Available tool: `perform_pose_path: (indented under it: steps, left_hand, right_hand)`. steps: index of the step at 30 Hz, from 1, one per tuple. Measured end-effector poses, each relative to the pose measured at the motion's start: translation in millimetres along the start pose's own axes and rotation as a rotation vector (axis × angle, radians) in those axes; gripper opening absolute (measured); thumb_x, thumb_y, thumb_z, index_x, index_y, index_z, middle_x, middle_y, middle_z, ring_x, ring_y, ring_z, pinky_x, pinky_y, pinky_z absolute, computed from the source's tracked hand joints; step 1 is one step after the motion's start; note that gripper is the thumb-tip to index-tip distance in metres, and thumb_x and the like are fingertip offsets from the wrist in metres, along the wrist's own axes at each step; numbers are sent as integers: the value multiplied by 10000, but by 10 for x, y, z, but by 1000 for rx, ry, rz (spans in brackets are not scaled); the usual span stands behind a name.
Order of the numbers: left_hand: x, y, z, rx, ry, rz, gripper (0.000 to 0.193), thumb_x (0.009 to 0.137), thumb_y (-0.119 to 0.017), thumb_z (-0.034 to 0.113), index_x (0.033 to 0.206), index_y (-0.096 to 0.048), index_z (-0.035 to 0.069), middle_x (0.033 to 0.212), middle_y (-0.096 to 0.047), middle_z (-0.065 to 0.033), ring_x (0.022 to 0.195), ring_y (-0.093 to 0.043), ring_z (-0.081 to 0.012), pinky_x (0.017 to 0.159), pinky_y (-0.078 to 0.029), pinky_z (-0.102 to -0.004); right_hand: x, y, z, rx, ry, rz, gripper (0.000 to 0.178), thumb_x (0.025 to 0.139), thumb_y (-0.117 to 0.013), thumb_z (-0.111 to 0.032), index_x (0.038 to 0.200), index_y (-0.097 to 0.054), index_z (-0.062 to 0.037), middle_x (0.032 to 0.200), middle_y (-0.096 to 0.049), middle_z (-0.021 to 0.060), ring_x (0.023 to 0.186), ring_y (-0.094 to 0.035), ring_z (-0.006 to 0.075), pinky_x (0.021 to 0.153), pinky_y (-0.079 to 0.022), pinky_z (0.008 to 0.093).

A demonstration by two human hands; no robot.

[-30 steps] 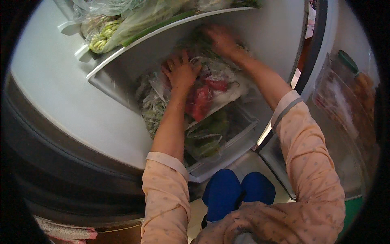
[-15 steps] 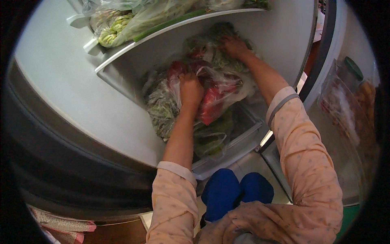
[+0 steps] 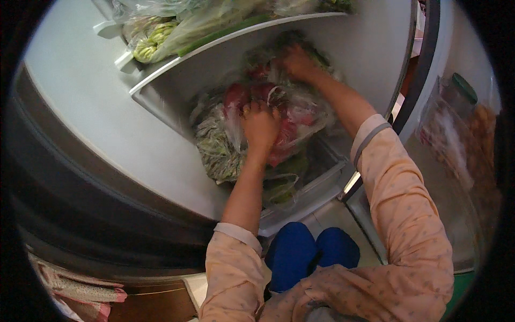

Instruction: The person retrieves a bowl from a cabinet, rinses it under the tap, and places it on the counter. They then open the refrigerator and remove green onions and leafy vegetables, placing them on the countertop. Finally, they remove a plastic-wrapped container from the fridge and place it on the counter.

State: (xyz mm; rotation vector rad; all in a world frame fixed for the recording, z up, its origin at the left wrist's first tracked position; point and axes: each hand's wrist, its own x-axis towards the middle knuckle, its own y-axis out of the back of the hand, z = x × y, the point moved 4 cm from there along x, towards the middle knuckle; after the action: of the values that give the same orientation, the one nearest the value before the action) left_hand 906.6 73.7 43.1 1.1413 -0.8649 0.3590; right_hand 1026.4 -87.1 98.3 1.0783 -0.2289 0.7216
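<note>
An open fridge drawer [image 3: 322,185] holds several clear plastic bags of vegetables. My left hand [image 3: 261,126] has its fingers curled over a plastic bag of red vegetables [image 3: 285,138] in the middle. Farther back, my right hand [image 3: 299,63] is on a bag of dark green vegetables [image 3: 322,60]; motion blurs it, and its fingertips are hard to make out. Left of the red vegetables lies a bag of pale green beans or similar pods [image 3: 217,158]. Another bag of green vegetables [image 3: 281,190] sits low at the drawer's front, partly covered.
Above the drawer, a white-edged shelf [image 3: 230,38] carries bagged green vegetables [image 3: 155,43]. The open fridge door [image 3: 429,70] stands on the right, holding a green-lidded container [image 3: 464,88] and bags. Blue footwear [image 3: 292,249] shows below the drawer.
My left hand has shifted slightly right over the bag of red vegetables, which has moved and crumpled. My right hand has moved a little left among the bags at the back.
</note>
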Motion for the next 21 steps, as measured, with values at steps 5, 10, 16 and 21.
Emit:
perform_pose_path:
  steps: [5, 10, 16, 21]
  left_hand:
    - [-93, -113, -38, -57, -11, -15, 478, 769, -550, 282, 1145, -497, -9, 1154, -483, -173, 1095, -419, -351, 920, -359, -439]
    - [-114, -153, -51, -152, 22, -51, 435, 798, -518, 239, 1171, -489, 17, 1185, -452, -184, 1095, -409, -357, 918, -362, -437]
    - [-138, -135, -25, -282, 62, -8, 444, 799, -503, 181, 1199, -453, -5, 1208, -412, -213, 1117, -383, -371, 939, -347, -427]
    - [-148, -139, -68, -424, 96, -62, 459, 803, -495, 163, 1221, -427, -15, 1247, -384, -212, 1152, -351, -384, 966, -327, -428]
  right_hand:
    - [182, 66, -304, 52, -23, -242, 443, 806, -499, -355, 1205, -509, -163, 1314, -415, 107, 1241, -343, 272, 1038, -201, 497]
    - [523, -151, -451, 326, -6, -203, 477, 830, -480, -354, 1261, -450, -152, 1310, -415, 118, 1218, -373, 295, 1025, -250, 461]
    - [402, -395, -480, 320, 376, -150, 407, 760, -560, -256, 1166, -546, -237, 1242, -476, 68, 1139, -438, 291, 969, -306, 485]
    - [360, -334, -406, 384, 402, -382, 429, 732, -589, -257, 1159, -549, -244, 1293, -433, 56, 1208, -363, 282, 1009, -249, 480]
